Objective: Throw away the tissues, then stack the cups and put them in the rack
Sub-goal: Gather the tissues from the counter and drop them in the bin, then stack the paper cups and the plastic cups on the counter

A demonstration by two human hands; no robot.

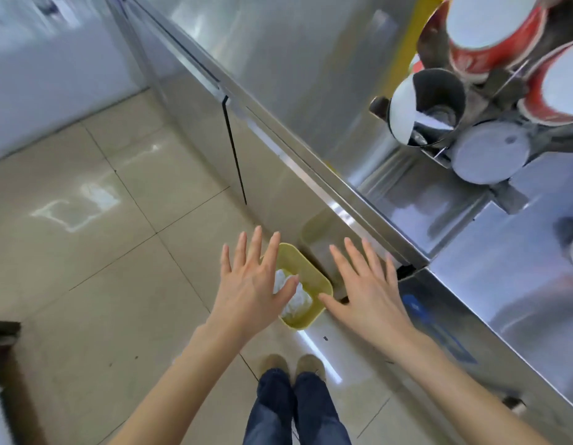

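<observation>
White tissues (293, 298) are seen in the bin (310, 274); left hand (251, 284) and right hand (365, 289) are spread wide, holding nothing. The cups (490, 36) are best gathered next.

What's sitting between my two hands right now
In the head view, a yellow bin on the floor lies between the left hand and right hand, with crumpled white tissues inside it.
</observation>
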